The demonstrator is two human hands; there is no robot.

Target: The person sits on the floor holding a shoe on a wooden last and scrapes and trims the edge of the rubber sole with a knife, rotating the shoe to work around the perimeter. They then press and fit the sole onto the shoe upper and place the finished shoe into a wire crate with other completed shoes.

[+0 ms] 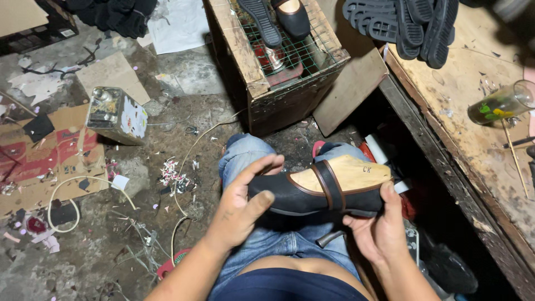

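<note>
A black leather flat shoe with a brown strap, mounted on a pale wooden last point(323, 189), is held level over the lap in blue jeans point(278, 239), probably so that its side can be looked over. The left hand point(239, 209) is wrapped around the toe, fingers point(259, 167) curled over the top and thumb pressed on the side; the right hand point(379, 231) cradles the heel from below, its thumb raised against the back. A wooden crate topped with wire mesh point(278, 61) stands close ahead and the scuffed wooden worktop point(473, 128) edges the right, so free room lies mostly leftward over the littered concrete floor point(128, 223).
</note>
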